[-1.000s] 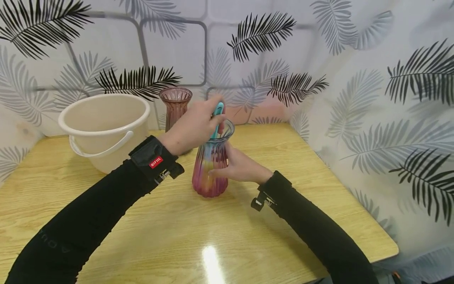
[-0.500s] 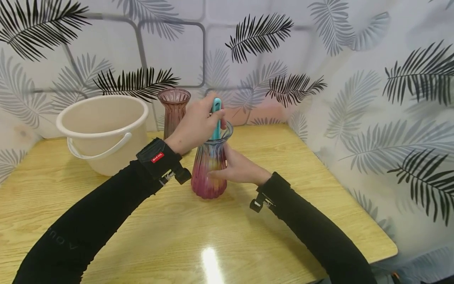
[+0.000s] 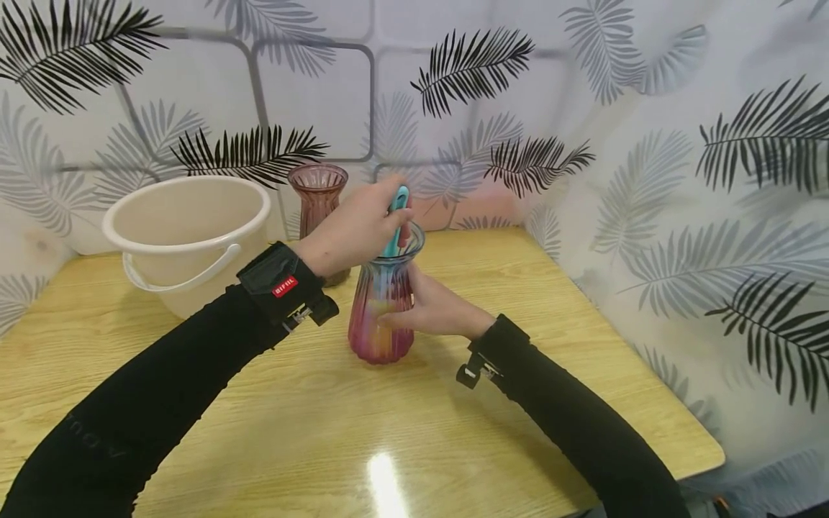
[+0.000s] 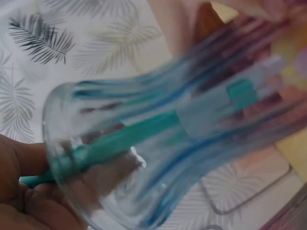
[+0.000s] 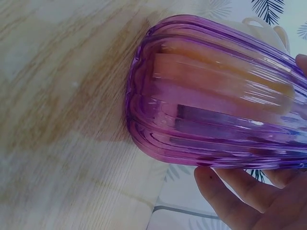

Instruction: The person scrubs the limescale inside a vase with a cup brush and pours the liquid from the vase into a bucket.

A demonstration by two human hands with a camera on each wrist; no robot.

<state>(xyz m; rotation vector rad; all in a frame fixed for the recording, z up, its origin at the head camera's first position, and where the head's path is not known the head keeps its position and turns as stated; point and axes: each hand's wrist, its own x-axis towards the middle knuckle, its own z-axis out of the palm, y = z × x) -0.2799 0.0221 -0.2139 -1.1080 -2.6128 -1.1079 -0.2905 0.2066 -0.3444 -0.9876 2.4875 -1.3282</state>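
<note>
A ribbed glass vase [image 3: 374, 338], purple at the base and bluish at the rim, stands upright on the table. My left hand [image 3: 363, 223] grips the teal handle [image 3: 398, 198] of a sponge bottle brush at the vase's mouth. Through the glass in the left wrist view, the brush [image 4: 139, 132] runs down inside, tilted. Its yellow-orange sponge head [image 5: 211, 76] shows low in the vase in the right wrist view. Around the vase's middle my right hand [image 3: 443, 306] holds it, thumb in front; the other fingers are mostly behind the glass.
A second vase [image 3: 319, 205], brownish pink, stands behind my left hand and is partly covered by it. To its left is a cream bucket [image 3: 194, 277] with a white handle. Leaf-patterned wall covering [image 3: 648, 216] borders the wooden table [image 3: 492, 446] at the back and right.
The brush handle stood more upright half a second ago and leans right now. My left hand and wrist have shifted slightly left. Vase and right hand stay in place.
</note>
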